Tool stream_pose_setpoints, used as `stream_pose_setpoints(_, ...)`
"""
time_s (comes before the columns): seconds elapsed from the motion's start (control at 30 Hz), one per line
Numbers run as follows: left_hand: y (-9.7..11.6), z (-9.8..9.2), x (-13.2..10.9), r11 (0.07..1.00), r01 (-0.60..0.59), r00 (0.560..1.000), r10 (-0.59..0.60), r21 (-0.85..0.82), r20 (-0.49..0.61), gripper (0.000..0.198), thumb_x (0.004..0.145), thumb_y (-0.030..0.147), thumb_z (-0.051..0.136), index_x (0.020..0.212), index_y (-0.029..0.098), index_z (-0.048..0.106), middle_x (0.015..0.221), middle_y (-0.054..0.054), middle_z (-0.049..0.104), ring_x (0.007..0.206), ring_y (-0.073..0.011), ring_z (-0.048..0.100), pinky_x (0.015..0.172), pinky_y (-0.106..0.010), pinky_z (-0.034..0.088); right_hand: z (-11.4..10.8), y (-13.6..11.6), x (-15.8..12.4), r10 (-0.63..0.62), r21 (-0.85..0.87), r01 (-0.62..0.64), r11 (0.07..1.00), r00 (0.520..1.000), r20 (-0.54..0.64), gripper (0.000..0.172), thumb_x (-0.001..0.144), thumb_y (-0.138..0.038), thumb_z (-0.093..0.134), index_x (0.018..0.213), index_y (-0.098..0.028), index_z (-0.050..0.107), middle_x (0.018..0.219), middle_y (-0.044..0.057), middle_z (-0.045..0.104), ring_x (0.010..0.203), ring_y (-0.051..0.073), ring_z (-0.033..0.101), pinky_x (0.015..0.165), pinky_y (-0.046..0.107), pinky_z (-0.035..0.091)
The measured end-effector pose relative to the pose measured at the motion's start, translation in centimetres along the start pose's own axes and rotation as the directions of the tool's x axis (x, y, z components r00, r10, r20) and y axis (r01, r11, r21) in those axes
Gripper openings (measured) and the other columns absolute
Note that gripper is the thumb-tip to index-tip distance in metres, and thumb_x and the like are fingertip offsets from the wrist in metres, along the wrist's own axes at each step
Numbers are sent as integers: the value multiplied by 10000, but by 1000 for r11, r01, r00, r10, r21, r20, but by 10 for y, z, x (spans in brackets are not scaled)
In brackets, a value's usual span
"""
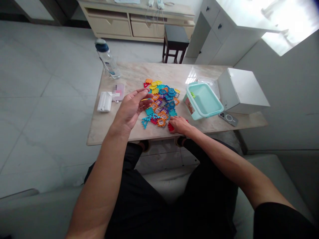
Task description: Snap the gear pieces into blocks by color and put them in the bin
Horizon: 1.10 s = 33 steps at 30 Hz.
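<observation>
Colourful flat plastic pieces lie in a pile on the marble-look table [134, 132]: blue pieces [170, 94], orange ones with white window grids [161, 122], yellow pieces [155, 90], turquoise and purple ones. My left hand [133, 108] is raised beside the pile's left side, palm turned inward, its fingers apart and holding nothing that shows. At the pile's near right edge, my right hand [178, 125] rests low with its fingers over a red piece [170, 127]. Right of the pile stands a mint plastic tub [208, 99] with a small green piece [192, 95] inside.
A water bottle [108, 61] stands at the table's back left, with a white packet [104, 102] and a pink packet [119, 91] nearer. At the right are a white box [245, 88] and a phone [228, 118]. A dark stool [176, 36] stands beyond.
</observation>
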<state>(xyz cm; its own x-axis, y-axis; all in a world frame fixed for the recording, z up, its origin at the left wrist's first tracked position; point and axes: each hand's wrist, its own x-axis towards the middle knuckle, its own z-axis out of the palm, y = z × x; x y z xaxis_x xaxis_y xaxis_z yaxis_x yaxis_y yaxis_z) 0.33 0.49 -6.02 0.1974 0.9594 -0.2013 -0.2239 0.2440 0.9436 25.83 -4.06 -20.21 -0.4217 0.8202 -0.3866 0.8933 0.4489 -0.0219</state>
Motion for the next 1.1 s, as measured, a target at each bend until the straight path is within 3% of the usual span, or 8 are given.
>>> stream_pose_setpoints(0.3, 0, -3, 0, 998, -19, 999, 20, 56, -28, 271, 883, 357, 813, 1097, 205, 745, 1021, -74, 804, 889, -181, 766, 856, -321, 642, 2, -2, -1, 3, -10, -4, 1000, 1000, -20, 463, 978, -466, 830, 1291, -130, 773, 1375, 206, 703, 1286, 351, 668, 1031, 396, 549)
stream_pose_setpoints(0.6, -4, 1, 0, 995, 0, 1000, 1, 99, -6, 222, 908, 285, 799, 1097, 187, 734, 984, -64, 814, 788, -138, 746, 794, -263, 613, -11, 7, -8, -28, 58, 28, 998, 1000, 12, 802, 825, -589, 990, 1413, -123, 705, 1437, 198, 670, 1342, 372, 605, 1104, 435, 514)
stream_pose_setpoints(0.7, -11, 1, 5, 989, -11, 1000, 12, 148, -5, 226, 902, 284, 802, 1088, 180, 726, 973, -67, 817, 786, -138, 743, 782, -257, 602, -24, 21, -15, -58, 121, 66, 991, 996, -63, 903, 795, -600, 1007, 1490, -129, 674, 1465, 192, 673, 1358, 389, 572, 1175, 479, 487)
stream_pose_setpoints(0.8, -25, -4, 16, 954, -68, 998, 69, 293, 6, 228, 905, 308, 790, 1082, 176, 733, 997, -88, 821, 816, -160, 752, 805, -281, 606, -35, 36, -23, -58, 177, 89, 980, 983, -176, 822, 852, -548, 975, 1514, -159, 682, 1476, 173, 681, 1363, 384, 558, 1206, 502, 477)
stream_pose_setpoints(0.9, -41, -12, 26, 786, -172, 983, 175, 594, 52, 205, 912, 316, 771, 1069, 185, 759, 1054, -112, 827, 889, -212, 772, 871, -339, 613, -41, 47, -31, -21, 196, 76, 978, 962, -271, 697, 944, -470, 904, 1530, -163, 683, 1484, 169, 683, 1366, 378, 559, 1194, 513, 491)
stream_pose_setpoints(1.0, -55, -21, 31, 361, -172, 981, 150, 917, 125, 164, 946, 291, 727, 1068, 217, 808, 1065, -129, 837, 995, -296, 787, 983, -429, 607, -43, 51, -38, -1, 209, 70, 975, 950, -312, 661, 1017, -549, 810, 1526, -145, 690, 1475, 185, 691, 1351, 390, 572, 1177, 537, 506)
stream_pose_setpoints(1.07, -66, -26, 32, 69, -125, 992, 43, 990, 123, 194, 970, 271, 689, 1088, 228, 837, 1088, -154, 843, 1065, -353, 791, 1008, -471, 607, -42, 50, -41, -3, 214, 72, 974, 952, -305, 643, 1046, -607, 750, 1493, -145, 716, 1447, 193, 706, 1325, 392, 589, 1159, 545, 518)
stream_pose_setpoints(1.1, -71, -27, 32, -25, -114, 994, -9, 993, 113, 212, 971, 255, 680, 1099, 227, 847, 1114, -165, 844, 1095, -371, 791, 1004, -475, 613, -42, 50, -42, -3, 216, 71, 974, 954, -301, 628, 1056, -615, 732, 1476, -148, 728, 1431, 194, 713, 1312, 391, 597, 1149, 543, 524)
